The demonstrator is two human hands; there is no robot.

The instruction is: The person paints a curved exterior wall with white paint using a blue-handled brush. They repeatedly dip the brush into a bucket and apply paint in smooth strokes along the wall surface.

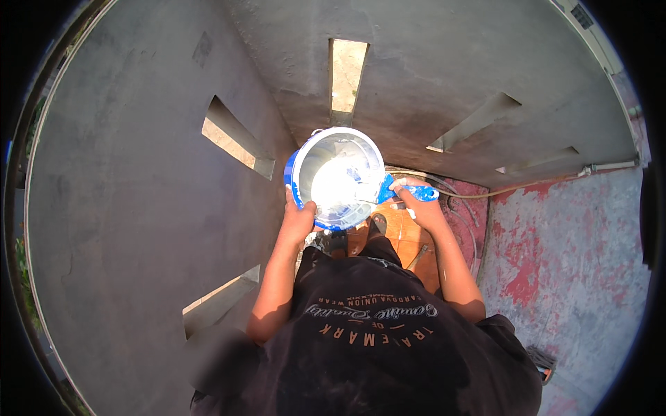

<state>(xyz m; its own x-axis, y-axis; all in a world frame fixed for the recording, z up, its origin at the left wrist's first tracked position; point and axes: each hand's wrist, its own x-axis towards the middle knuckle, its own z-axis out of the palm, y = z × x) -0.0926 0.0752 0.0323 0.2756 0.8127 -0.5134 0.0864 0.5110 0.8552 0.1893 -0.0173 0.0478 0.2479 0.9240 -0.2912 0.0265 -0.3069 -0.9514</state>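
My left hand (298,218) grips the near left rim of a blue and white paint bucket (291,170), thumb over the edge. The bucket is tilted so that its inside shows, with bright white paint in it that glares in the sun. My right hand (414,201) is closed round the blue handle of a paintbrush (423,193) at the bucket's right side. The brush's blue ferrule crosses the rim and its bristles are inside the bucket, whitened with paint. White smears mark my right fingers.
Grey plastered walls with slot openings (347,80) meet in a corner ahead. A hose (513,193) runs from a tap (590,168) along the right. Orange tiles (399,225) lie under my feet. A red-and-grey worn surface (548,256) stands at right, a brush-like object (544,364) near it.
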